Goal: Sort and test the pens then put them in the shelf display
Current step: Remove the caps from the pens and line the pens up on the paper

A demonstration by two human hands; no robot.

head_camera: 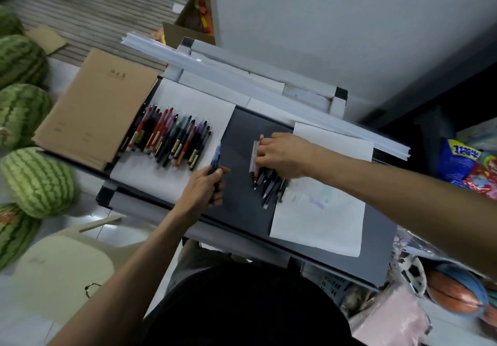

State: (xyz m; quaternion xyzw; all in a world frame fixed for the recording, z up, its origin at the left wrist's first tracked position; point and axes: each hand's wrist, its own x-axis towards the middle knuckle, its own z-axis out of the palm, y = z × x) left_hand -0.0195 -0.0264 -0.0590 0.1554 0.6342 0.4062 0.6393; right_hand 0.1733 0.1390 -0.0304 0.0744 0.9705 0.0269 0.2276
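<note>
One blue pen at sheet's edge.

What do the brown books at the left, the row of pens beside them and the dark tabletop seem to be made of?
The brown books: probably kraft paper covers, matte, stacked edges visible. The row of pens: likely plastic, slightly glossy coloured barrels. The dark tabletop: smooth matte grey, perhaps laminate or coated board; unclear.
</note>
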